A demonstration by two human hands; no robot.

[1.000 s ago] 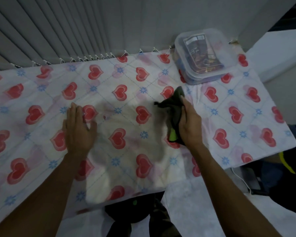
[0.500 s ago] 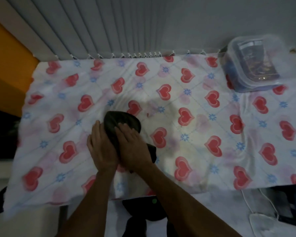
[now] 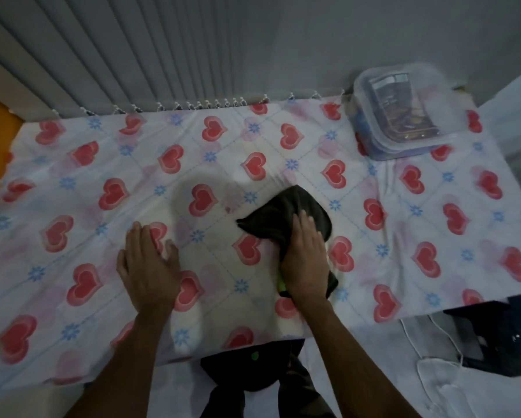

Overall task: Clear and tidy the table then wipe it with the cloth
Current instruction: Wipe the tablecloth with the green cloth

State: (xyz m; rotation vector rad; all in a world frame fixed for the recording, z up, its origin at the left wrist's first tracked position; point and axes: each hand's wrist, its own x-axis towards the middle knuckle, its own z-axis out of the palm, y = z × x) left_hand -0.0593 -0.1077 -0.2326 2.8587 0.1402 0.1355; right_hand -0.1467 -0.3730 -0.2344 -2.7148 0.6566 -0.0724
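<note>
A dark cloth (image 3: pixel 286 211) with a green edge lies bunched on the table (image 3: pixel 434 236), which is covered by a white tablecloth printed with red hearts and blue flowers. My right hand (image 3: pixel 306 260) presses flat on the near part of the cloth, a little right of the table's middle. My left hand (image 3: pixel 147 263) rests palm down on the tablecloth to the left of the cloth, fingers spread, holding nothing.
A clear lidded plastic container (image 3: pixel 404 113) with items inside stands at the back right corner. Grey vertical blinds (image 3: pixel 132 55) hang behind the table. A white cable (image 3: pixel 419 357) and dark objects (image 3: pixel 500 336) lie on the floor at the right.
My right hand has dragged the cloth from the left part of the table back toward the middle right. My left hand has come off the cloth and now lies flat on the tablecloth.
</note>
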